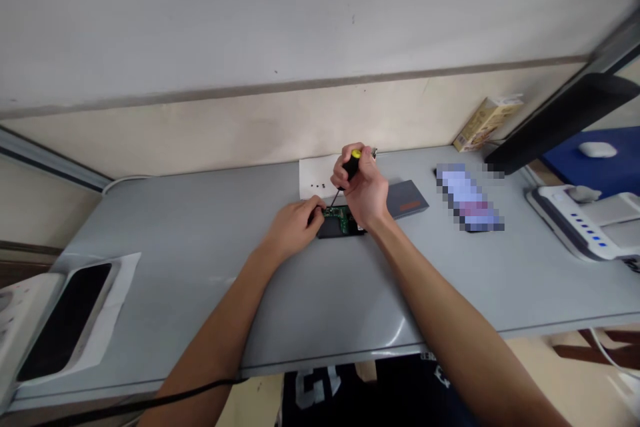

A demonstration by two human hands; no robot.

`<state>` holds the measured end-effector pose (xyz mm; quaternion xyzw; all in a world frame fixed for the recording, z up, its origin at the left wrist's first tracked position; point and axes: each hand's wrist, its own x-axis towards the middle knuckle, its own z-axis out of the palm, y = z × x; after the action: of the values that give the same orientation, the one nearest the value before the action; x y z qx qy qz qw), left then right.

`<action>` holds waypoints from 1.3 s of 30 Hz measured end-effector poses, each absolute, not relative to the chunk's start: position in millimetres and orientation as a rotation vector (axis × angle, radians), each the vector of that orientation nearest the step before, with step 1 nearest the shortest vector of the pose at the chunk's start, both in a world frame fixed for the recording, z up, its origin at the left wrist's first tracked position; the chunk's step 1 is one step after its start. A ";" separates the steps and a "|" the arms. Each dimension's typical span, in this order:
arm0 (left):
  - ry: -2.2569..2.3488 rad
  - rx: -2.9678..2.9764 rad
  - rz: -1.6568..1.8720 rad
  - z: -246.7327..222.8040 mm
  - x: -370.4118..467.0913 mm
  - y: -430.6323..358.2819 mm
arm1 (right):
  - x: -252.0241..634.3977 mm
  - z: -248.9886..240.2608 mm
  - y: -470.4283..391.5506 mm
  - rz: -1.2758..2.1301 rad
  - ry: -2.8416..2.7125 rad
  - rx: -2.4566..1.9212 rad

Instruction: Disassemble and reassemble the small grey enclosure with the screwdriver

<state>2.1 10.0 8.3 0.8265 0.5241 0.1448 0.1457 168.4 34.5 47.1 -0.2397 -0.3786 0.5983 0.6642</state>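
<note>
My right hand (364, 188) is wrapped around a screwdriver (349, 172) with a black grip and a yellow cap, fingers closed on the handle, the thin shaft slanting down and to my left toward a green circuit board (338, 217). The board sits in a dark, flat case (340, 227) that lies just under and in front of this hand, touching the heel of my palm. My left hand (295, 227) rests on the grey table (200, 247) on the other side of the case, its fingers curled and pressed together on the near left edge of the board, close to where the shaft ends; I cannot make out the tip itself.

Just beyond my right hand lies a white sheet of paper (315, 177) with a few small dark specks (317, 185) on it, too small to tell what they are. A grey lid (407, 198) with an orange label lies just past my right wrist.
</note>
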 end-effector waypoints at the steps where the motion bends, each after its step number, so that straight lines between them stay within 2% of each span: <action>1: 1.512 2.376 0.417 8.2 2.0 10.0 | 168.6 47.2 34.5 1.347 -0.849 -0.533; 39: 1.488 2.369 0.433 9.1 2.6 9.6 | 168.2 50.3 31.5 1.323 -0.851 -0.585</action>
<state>2.6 9.6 9.1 0.8267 0.5193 0.1511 0.1550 168.2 31.5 50.3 -0.2596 -0.3773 0.5864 0.6682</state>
